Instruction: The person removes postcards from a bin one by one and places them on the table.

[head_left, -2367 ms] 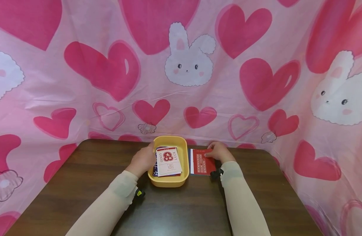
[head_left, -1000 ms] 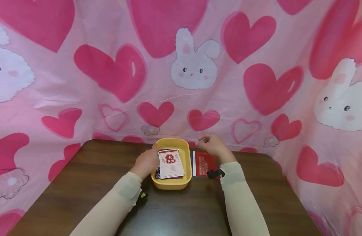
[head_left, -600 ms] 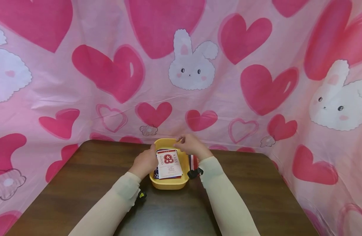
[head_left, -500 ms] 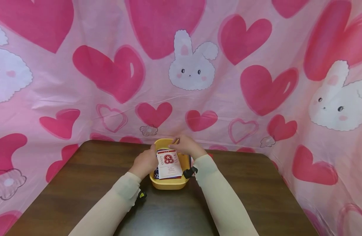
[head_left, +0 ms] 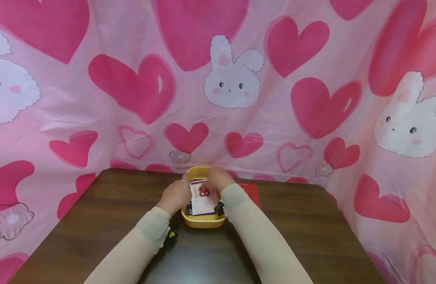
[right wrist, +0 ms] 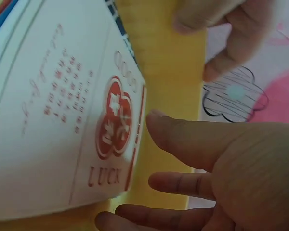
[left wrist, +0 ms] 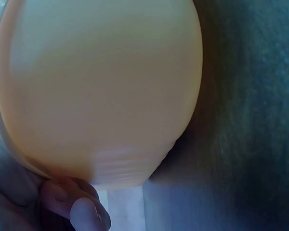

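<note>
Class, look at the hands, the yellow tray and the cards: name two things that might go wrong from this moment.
1. The right hand reaches into the tray over the white card; its fingers might lift several stacked cards at once.
2. The left hand only steadies the tray's side; a pull on the cards could slide the tray toward the red card beside it.

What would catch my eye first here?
The pink cloth of hearts and white bunnies fills the background. At the far edge of the dark wooden table sits a yellow tub holding a white "Good Luck" card. Both hands meet there, left hand at its side, right hand above.
</note>
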`<action>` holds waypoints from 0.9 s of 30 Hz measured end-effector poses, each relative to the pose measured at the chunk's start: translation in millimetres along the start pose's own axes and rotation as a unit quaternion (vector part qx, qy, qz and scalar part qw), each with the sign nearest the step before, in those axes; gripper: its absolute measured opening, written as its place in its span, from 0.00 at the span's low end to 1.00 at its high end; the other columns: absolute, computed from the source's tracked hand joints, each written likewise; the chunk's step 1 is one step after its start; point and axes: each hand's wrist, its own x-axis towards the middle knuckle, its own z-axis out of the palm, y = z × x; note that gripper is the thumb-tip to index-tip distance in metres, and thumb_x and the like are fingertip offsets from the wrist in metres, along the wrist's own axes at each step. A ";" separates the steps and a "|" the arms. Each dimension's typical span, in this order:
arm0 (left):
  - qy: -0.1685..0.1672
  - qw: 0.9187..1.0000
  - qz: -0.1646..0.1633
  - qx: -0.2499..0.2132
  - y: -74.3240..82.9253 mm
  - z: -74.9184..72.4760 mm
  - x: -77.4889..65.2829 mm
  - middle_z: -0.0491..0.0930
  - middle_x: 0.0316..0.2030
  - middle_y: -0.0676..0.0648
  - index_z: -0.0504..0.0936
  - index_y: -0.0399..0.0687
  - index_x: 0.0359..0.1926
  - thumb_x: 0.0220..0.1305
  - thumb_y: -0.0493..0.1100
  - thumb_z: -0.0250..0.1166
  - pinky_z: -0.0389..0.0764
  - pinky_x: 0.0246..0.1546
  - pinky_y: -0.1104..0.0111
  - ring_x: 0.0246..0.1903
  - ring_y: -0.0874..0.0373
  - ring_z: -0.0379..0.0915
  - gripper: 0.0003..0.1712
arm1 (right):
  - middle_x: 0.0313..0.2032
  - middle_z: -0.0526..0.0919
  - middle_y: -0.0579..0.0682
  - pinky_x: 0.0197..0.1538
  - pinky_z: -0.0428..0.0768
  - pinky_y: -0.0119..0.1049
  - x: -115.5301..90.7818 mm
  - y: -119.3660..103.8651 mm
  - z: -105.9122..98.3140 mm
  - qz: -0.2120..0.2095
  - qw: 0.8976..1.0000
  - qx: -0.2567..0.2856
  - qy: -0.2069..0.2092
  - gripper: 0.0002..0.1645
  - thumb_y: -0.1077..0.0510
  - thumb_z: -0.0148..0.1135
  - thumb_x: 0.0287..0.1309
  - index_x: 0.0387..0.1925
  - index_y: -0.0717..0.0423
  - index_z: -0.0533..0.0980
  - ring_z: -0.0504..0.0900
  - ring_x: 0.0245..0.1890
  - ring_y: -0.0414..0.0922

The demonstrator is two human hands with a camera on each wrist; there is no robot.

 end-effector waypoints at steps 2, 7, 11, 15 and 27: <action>0.000 1.000 0.001 -0.001 -0.3 0.1 -0.1 0.86 0.66 0.33 0.55 0.36 0.90 0.79 0.45 0.67 0.90 0.62 0.38 0.52 0.41 0.87 0.48 | 0.35 0.91 0.49 0.62 0.89 0.45 -0.1 -1.8 3.5 -0.006 1.000 -0.022 0.002 0.16 0.49 0.87 0.62 0.37 0.56 0.90 0.84 0.37 0.46; 0.002 1.000 -0.001 -0.001 -0.2 -0.6 0.2 0.86 0.66 0.33 0.56 0.37 0.90 0.80 0.45 0.66 0.90 0.62 0.37 0.51 0.41 0.87 0.47 | 0.30 0.90 0.45 0.57 0.86 0.40 -1.4 -5.3 9.4 -0.010 0.998 -0.059 0.003 0.19 0.46 0.91 0.57 0.33 0.54 0.91 0.81 0.35 0.44; 0.000 1.000 -0.005 -0.002 0.2 -0.6 0.9 0.85 0.67 0.32 0.57 0.37 0.89 0.78 0.45 0.67 0.89 0.62 0.37 0.51 0.40 0.86 0.48 | 0.27 0.87 0.45 0.52 0.85 0.38 -1.8 -6.6 10.4 -0.005 0.998 -0.062 -0.008 0.19 0.46 0.91 0.56 0.35 0.54 0.91 0.81 0.33 0.44; -0.002 1.000 -0.008 -0.001 0.2 0.4 1.4 0.85 0.66 0.33 0.56 0.38 0.90 0.78 0.44 0.66 0.90 0.62 0.38 0.50 0.41 0.85 0.48 | 0.29 0.87 0.45 0.53 0.86 0.38 -0.6 -4.3 10.4 -0.002 0.997 -0.069 -0.014 0.17 0.47 0.91 0.57 0.33 0.53 0.90 0.81 0.34 0.44; -0.005 1.000 -0.002 0.003 0.9 0.6 2.3 0.84 0.69 0.32 0.54 0.36 0.90 0.78 0.43 0.64 0.88 0.64 0.38 0.51 0.41 0.84 0.48 | 0.39 0.92 0.50 0.59 0.91 0.46 9.1 9.5 -2.6 -0.013 0.999 -0.032 0.000 0.13 0.55 0.88 0.57 0.32 0.56 0.88 0.85 0.38 0.47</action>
